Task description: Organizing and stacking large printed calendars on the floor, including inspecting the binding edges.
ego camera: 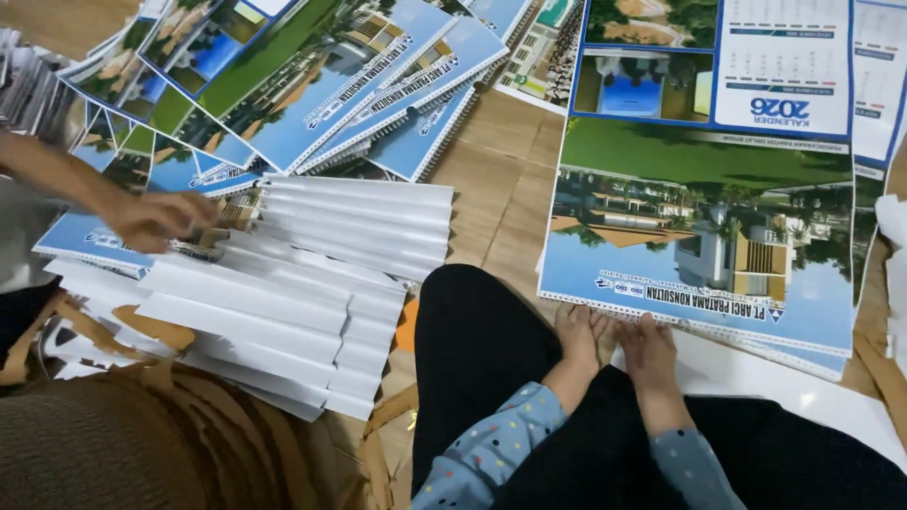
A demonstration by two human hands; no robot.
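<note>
My left hand [578,342] and my right hand [648,351] rest side by side, fingers flat, on the near punched edge of a large printed calendar sheet [699,227] showing a building, blue sky and a green lawn. The sheet lies on brown cardboard [496,179] in front of my black-trousered knees. Both wrists wear blue dotted sleeves. Neither hand grips anything that I can see; the fingertips press on the sheet's edge.
Another person's hand [156,219] reaches from the left over a spread of white folded paper strips [312,283]. Fanned stacks of the same calendars [321,85] lie at the back left. More calendar sheets [784,57] lie at the back right.
</note>
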